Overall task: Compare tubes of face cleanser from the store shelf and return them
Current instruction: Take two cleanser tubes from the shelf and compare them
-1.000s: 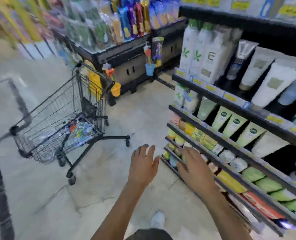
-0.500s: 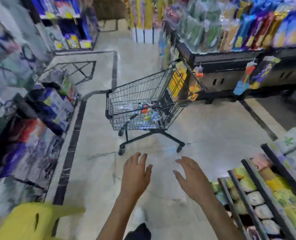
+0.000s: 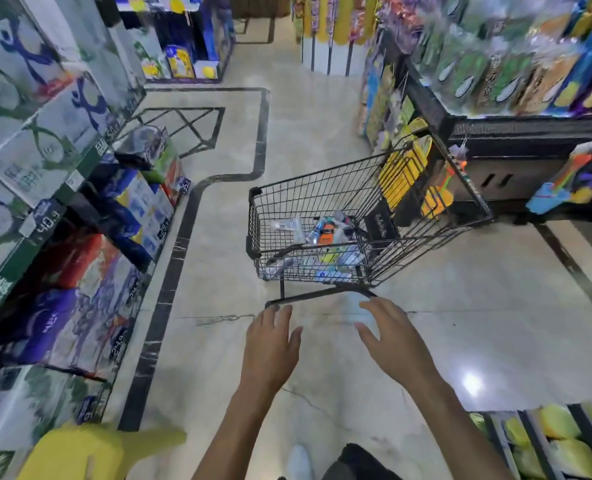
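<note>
Yellow-green tubes (image 3: 561, 445) lie in rows on the dark shelf rack (image 3: 538, 445) at the near right corner, blurred so that no label can be read; whether they are the face cleanser is not clear from this view, and neither hand is near them. Both hands are held out over the pale marble floor (image 3: 460, 306), palms down and apart from each other. The left hand (image 3: 270, 344) has its fingers straight and close together and holds nothing. The right hand (image 3: 394, 341) has its fingers spread and lightly bent, thumb out to the left, and it too holds nothing. Just beyond the fingertips stands a black wire shopping cart (image 3: 422, 233), its low frame bar nearest the hands, though none of the fingers touch it. In the cart's basket lie several small packaged goods (image 3: 325, 237), among them something orange and something blue, too blurred to name. To the right of the cart is a black display stand (image 3: 516, 133) hung with bright packets, with yellow items against its near left side. On the left a shelving run (image 3: 62, 202) carries large printed boxes and price tags. A yellow shape (image 3: 90, 452) sits at the near left corner, and a white shoe (image 3: 299, 460) shows at the bottom edge between the forearms.
</note>
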Tool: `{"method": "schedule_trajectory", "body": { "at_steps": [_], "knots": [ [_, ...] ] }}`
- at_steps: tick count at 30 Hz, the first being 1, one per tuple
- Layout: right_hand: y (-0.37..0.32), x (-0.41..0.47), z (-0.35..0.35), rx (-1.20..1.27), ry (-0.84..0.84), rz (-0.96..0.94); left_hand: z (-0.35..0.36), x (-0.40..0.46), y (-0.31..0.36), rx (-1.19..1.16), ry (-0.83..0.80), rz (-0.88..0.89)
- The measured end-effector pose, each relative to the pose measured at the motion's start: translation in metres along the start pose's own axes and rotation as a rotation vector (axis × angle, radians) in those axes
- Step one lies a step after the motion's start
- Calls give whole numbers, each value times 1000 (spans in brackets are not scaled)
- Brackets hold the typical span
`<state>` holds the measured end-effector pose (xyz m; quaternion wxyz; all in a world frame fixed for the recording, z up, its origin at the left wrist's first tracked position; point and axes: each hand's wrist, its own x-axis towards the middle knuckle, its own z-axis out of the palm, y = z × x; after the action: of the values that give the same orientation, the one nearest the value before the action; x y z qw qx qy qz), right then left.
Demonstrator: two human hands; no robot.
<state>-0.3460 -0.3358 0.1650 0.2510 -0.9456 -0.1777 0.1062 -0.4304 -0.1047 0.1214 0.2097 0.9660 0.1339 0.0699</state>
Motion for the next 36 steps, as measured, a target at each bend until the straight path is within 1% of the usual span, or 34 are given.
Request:
{"method": "schedule_trajectory", "body": {
  "at_steps": [5,9,12,14,18,22,27,30,36],
  "knots": [
    [19,52,7,3,-62,65,8,83,6,-22,-34,39],
    [37,105,8,10,-75,87,23,161,13,11,-55,74],
    [45,156,-2,0,-97,92,33,216,22,31,-84,58],
    [47,191,-10,4,-114,82,38,246,28,26,-98,59],
    [48,277,-18,-31,-176,1,48,295,30,39,-133,55],
    [39,363,-22,-32,-215,-46,63,332,15,17,-135,-2],
    [34,454,-10,-19,-257,-46,89,392,-19,8,-214,-89],
    [41,493,12,-28,-334,11,113,433,-47,31,-252,-86],
    [63,552,72,69,-453,203,163,520,-101,107,-428,-71]
  ]
}}
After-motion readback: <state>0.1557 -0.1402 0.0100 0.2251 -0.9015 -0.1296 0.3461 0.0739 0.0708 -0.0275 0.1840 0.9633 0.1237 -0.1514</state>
